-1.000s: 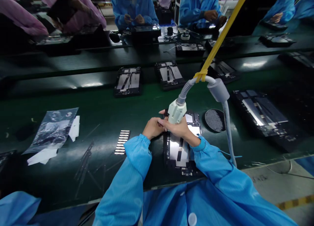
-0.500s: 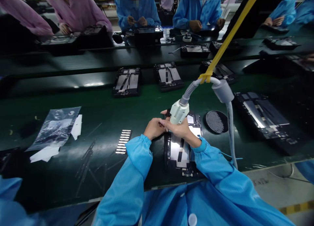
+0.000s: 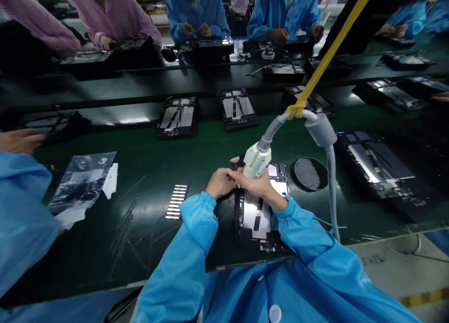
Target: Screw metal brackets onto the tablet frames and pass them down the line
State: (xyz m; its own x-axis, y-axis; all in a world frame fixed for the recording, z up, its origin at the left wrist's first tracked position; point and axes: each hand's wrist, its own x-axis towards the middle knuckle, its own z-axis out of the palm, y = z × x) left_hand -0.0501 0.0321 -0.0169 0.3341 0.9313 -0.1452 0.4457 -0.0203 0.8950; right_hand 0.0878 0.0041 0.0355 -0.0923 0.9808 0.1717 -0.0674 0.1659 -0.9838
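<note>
In the head view, my right hand [image 3: 257,185] is wrapped round a pale electric screwdriver [image 3: 257,160], whose grey cable arches up from its top. Beneath it lies an opened tablet-like device [image 3: 253,211] with silver plates and a dark ribbon strip. My left hand [image 3: 220,183] is closed at the device's upper left edge, touching my right fingers. What its fingertips pinch, if anything, is hidden, as is the screwdriver's tip. A round black dish of small screws [image 3: 310,174] stands right of the device. To the left is a strip of pale pads [image 3: 177,202].
A yellow strap [image 3: 331,54] holds the cable [image 3: 331,192]. Similar devices sit on the green belt [image 3: 177,117] and at right [image 3: 377,166]. A plastic bag [image 3: 82,178] and thin dark strips [image 3: 124,225] lie left. A co-worker's sleeve [image 3: 23,211] reaches in there; others work opposite.
At left, a co-worker's arm has come in, its hand at a device on the belt. The middle belt devices have shifted slightly left, the far ones right. My hands and screwdriver barely move.
</note>
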